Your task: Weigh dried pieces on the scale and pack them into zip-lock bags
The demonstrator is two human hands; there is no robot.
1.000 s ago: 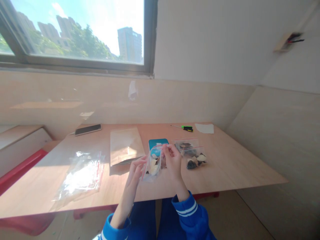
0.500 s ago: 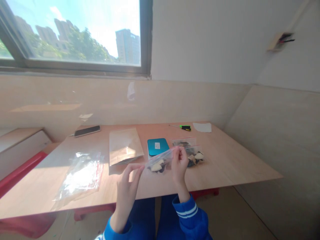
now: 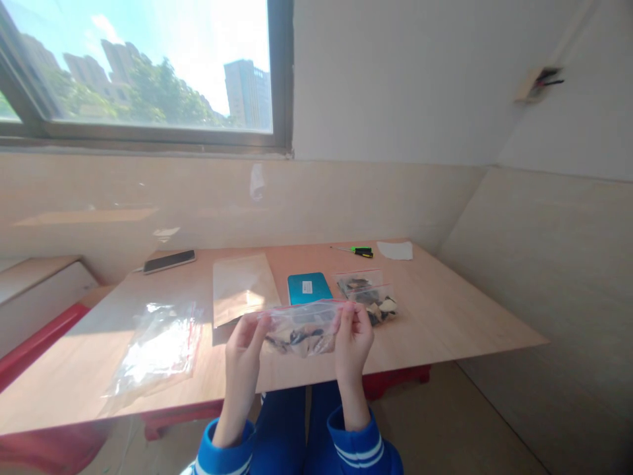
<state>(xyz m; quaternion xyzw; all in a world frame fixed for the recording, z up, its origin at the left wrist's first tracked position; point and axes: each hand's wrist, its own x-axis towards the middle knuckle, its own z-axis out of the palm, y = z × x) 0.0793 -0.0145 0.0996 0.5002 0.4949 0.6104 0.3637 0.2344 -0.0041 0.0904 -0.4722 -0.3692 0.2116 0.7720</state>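
Between my two hands a clear zip bag [image 3: 301, 333] is stretched out above the table's near edge, its red-lined top uppermost. Dark and cream-coloured dried pieces lie along its bottom. My left hand [image 3: 246, 346] pinches the bag's left top corner, and my right hand [image 3: 353, 336] pinches the right one. Just beyond my right hand, two more filled zip bags lie on the table: one with dark and cream pieces [image 3: 383, 309], the other with darker pieces [image 3: 357, 284] behind it. A blue flat box with a white label [image 3: 309, 288] is partly hidden behind the held bag.
On the wooden table [image 3: 445, 316] are a brown paper pouch [image 3: 244, 284], shiny clear plastic bags [image 3: 158, 346] at left, a phone [image 3: 169, 262], screwdrivers [image 3: 363, 251] and a white paper piece [image 3: 395, 250]. A red stool [image 3: 395, 381] shows beneath the near edge.
The held bag has turned from slanting to nearly level and faces me more fully. My right hand has come slightly lower, and my left hand has risen a little. The view has shifted slightly.
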